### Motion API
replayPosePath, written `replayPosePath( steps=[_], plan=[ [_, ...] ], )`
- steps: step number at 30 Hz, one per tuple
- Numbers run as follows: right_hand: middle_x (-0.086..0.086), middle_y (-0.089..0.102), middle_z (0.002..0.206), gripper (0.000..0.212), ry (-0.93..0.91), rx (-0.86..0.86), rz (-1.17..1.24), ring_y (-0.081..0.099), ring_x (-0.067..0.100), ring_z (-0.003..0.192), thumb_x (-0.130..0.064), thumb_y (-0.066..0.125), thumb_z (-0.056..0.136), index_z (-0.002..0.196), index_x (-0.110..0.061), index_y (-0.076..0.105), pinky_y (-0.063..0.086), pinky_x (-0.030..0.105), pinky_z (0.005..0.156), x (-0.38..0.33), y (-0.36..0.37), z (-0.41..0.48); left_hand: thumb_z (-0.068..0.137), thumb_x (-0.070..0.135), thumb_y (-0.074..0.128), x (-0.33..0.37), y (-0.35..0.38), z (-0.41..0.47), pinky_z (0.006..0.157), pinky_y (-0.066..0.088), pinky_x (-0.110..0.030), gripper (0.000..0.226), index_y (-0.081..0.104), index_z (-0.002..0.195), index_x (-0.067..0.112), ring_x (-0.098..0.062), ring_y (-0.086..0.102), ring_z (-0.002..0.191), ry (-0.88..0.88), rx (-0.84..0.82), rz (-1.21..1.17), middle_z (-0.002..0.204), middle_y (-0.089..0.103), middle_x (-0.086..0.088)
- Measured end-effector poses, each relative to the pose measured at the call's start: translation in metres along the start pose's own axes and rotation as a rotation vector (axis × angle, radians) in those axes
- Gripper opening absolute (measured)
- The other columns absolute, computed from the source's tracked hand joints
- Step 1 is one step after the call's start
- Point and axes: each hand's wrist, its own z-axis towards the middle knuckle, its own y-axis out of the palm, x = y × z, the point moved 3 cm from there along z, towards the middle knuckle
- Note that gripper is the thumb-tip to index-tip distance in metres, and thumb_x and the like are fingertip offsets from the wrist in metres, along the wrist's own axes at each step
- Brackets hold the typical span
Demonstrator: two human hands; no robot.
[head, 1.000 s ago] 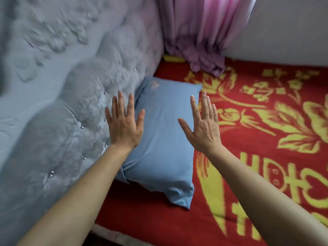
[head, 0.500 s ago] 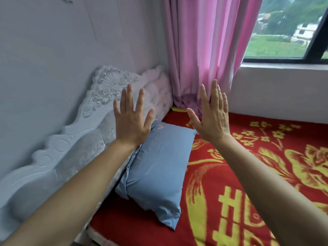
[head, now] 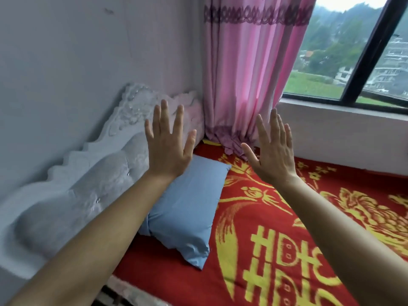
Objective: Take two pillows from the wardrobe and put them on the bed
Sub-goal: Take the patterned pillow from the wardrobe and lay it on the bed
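Note:
One light blue pillow (head: 187, 208) lies on the bed (head: 254, 250), which is covered by a red blanket with yellow patterns. The pillow rests against the white padded headboard (head: 95, 184). My left hand (head: 169, 149) is raised above the pillow's far end, palm forward, fingers spread, holding nothing. My right hand (head: 272, 151) is raised beside it over the blanket, also spread and empty. Neither hand touches the pillow. No second pillow and no wardrobe are in view.
A pink curtain (head: 249, 74) hangs into the corner down to the bed. A window (head: 357, 51) with a dark frame is at the right, above a pale sill wall (head: 342, 133). A plain wall (head: 77, 51) stands behind the headboard.
The view has tilted upward, showing more wall, curtain and window. Both hands have stayed spread and lifted away from the pillow, which has not moved.

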Motion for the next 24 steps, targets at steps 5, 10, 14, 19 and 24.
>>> replayPosePath(
  steps=[5, 10, 14, 19, 24],
  plan=[
    [0.015, -0.001, 0.165, 0.079, -0.138, -0.109, 0.052, 0.006, 0.03, 0.153, -0.064, 0.034, 0.096, 0.158, -0.024, 0.008, 0.011, 0.051, 0.123, -0.06, 0.013, -0.043, 0.099, 0.051, 0.032, -0.026, -0.03, -0.084, 0.118, 0.011, -0.061, 0.067, 0.016, 0.156, 0.018, -0.032, 0.004, 0.151, -0.162, -0.086, 0.07, 0.163, 0.006, -0.017],
    [0.016, 0.004, 0.165, 0.079, -0.288, -0.092, 0.215, 0.01, 0.031, 0.152, -0.065, 0.034, 0.095, 0.158, -0.025, 0.009, 0.009, 0.048, 0.123, -0.119, 0.002, -0.056, 0.098, 0.051, 0.032, -0.038, -0.096, -0.151, 0.115, 0.017, -0.063, 0.069, 0.02, 0.155, 0.013, -0.036, 0.009, 0.15, -0.236, -0.122, 0.252, 0.162, 0.009, -0.02],
    [0.016, 0.002, 0.165, 0.079, -0.391, -0.088, 0.42, 0.012, 0.033, 0.151, -0.064, 0.035, 0.094, 0.158, -0.026, 0.007, 0.013, 0.05, 0.122, -0.155, -0.019, -0.06, 0.099, 0.05, 0.03, -0.027, -0.164, -0.206, 0.116, 0.016, -0.061, 0.069, 0.019, 0.155, 0.013, -0.035, 0.008, 0.15, -0.35, -0.09, 0.425, 0.162, 0.01, -0.02],
    [0.02, 0.004, 0.164, 0.078, -0.528, -0.141, 0.671, 0.012, 0.035, 0.151, -0.06, 0.035, 0.096, 0.158, -0.022, 0.007, 0.012, 0.051, 0.122, -0.213, -0.035, -0.112, 0.099, 0.051, 0.034, 0.014, -0.235, -0.303, 0.118, 0.017, -0.059, 0.071, 0.014, 0.156, 0.013, -0.032, 0.007, 0.151, -0.578, -0.051, 0.576, 0.163, 0.009, -0.018],
    [0.023, 0.007, 0.164, 0.079, -0.658, -0.308, 0.818, 0.013, 0.037, 0.151, -0.057, 0.039, 0.096, 0.158, -0.017, 0.012, 0.016, 0.056, 0.12, -0.294, -0.084, -0.202, 0.099, 0.054, 0.028, 0.055, -0.32, -0.394, 0.117, 0.015, -0.061, 0.072, 0.014, 0.155, 0.012, -0.034, 0.005, 0.151, -0.645, -0.122, 0.778, 0.162, 0.008, -0.021]
  ],
)
